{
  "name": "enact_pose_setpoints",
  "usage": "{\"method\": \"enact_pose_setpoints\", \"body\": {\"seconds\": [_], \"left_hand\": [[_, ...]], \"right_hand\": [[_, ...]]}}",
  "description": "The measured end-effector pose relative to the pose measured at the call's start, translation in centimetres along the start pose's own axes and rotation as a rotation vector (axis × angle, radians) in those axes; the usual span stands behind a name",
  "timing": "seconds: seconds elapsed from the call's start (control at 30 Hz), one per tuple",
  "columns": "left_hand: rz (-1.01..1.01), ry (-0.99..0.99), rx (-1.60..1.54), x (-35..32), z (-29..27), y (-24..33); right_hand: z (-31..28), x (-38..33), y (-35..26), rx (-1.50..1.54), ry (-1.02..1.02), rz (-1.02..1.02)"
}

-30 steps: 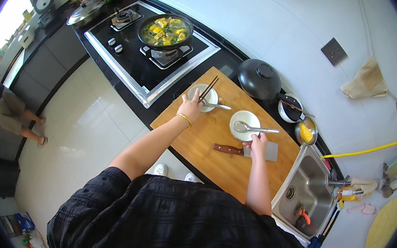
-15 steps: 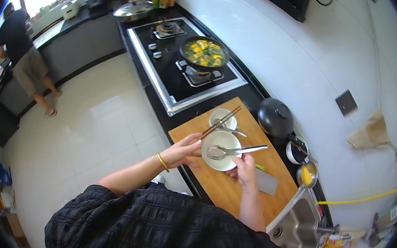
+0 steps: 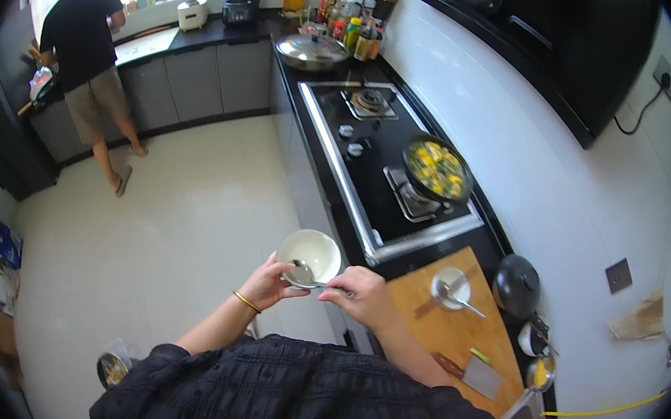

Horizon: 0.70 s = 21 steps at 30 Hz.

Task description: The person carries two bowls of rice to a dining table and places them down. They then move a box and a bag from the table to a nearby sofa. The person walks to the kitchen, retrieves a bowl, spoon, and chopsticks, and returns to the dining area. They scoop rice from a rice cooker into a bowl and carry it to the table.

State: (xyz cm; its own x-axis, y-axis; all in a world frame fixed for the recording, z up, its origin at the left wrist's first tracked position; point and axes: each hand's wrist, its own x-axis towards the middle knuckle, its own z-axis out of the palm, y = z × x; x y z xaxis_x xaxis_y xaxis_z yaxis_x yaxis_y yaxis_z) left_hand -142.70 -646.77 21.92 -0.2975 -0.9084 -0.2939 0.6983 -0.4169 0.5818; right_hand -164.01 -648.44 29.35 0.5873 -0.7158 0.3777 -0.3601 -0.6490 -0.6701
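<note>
My left hand (image 3: 268, 284) grips the rim of a white bowl (image 3: 319, 251), tilted and held over the floor beside the counter. Fingers of my right hand (image 3: 364, 294) close round the handle of a metal spoon (image 3: 303, 272), whose head lies inside the bowl. To the right, on a wooden cutting board (image 3: 420, 331), stands a smaller white bowl (image 3: 457, 280) with a spoon in it. A cleaver (image 3: 483, 378) with a brown handle lies lower on the board, a green vegetable piece (image 3: 479, 355) next to it.
A pan of yellow and green food (image 3: 437, 171) sits on the gas stove (image 3: 373, 181). Right of the board are a black lid (image 3: 516, 282) and a ladle (image 3: 540, 373). Another person (image 3: 87, 64) stands at the far-left counter. A bin (image 3: 113, 368) is on the floor.
Both hands have carried the bowl and spoon left, off the board and out past the counter edge. The chopsticks no longer show clearly. My view has shifted left.
</note>
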Motion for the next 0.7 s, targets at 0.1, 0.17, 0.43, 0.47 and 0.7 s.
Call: {"method": "enact_pose_setpoints", "body": {"seconds": [0.1,0.17,0.43,0.47,0.7], "left_hand": [[0.09,0.062,-0.091,0.8,-3.9,5.3],[0.151,0.1,-0.098,1.5,-6.5,9.3],[0.167,0.07,-0.165,4.8,-13.5,24.9],[0.163,0.087,-0.168,5.6,-13.9,26.6],[0.185,0.103,-0.103,15.8,-17.1,34.6]], "right_hand": [[6.6,7.7,-0.4,-0.024,-0.102,-0.174],[9.7,12.4,-1.0,0.015,-0.141,-0.245],[12.2,26.0,1.9,0.061,0.069,0.003],[11.8,27.3,3.2,0.049,0.107,0.052],[7.3,34.2,14.1,-0.028,0.4,0.37]]}}
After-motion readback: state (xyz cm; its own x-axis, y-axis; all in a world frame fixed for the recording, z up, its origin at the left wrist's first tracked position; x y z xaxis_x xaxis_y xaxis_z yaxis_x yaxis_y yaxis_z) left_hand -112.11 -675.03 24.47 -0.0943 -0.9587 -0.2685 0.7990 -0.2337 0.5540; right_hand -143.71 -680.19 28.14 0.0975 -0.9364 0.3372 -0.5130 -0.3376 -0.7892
